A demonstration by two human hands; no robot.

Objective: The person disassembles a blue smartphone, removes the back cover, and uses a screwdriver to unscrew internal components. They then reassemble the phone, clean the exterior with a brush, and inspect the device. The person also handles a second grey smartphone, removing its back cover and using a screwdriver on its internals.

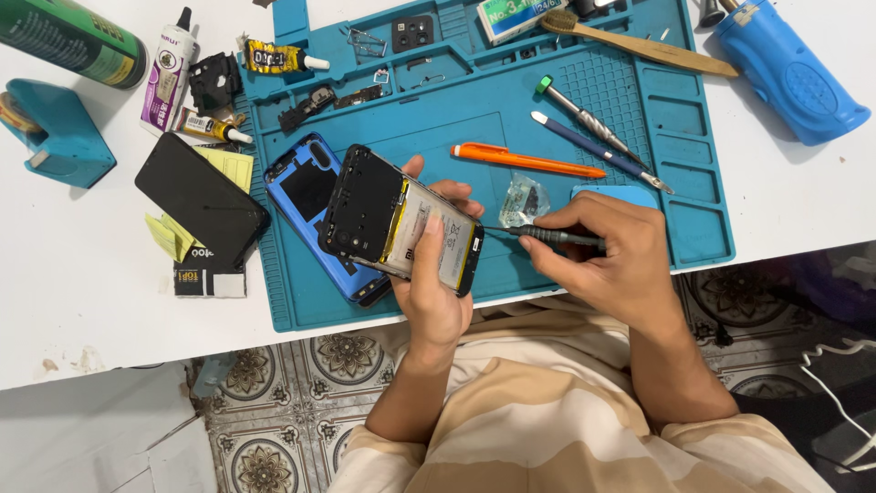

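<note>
My left hand (pixel 433 274) grips an opened phone (pixel 388 217) with its back off, black frame and pale battery facing up, held tilted over the front edge of a blue work mat (pixel 584 100). My right hand (pixel 607 251) pinches a thin dark screwdriver (pixel 547 236), whose tip touches the phone's lower right edge. Under the phone, on the mat, lies a blue back cover (pixel 306 187). A small clear plastic bag (pixel 525 201) sits just beyond the screwdriver.
On the mat lie an orange pen (pixel 525 161), two slim tools (pixel 593 132), a wooden brush (pixel 639 44) and small phone parts. Left of the mat are a black screen panel (pixel 201 196), glue tubes, a green can and a blue holder. A blue device (pixel 789 68) lies at the right.
</note>
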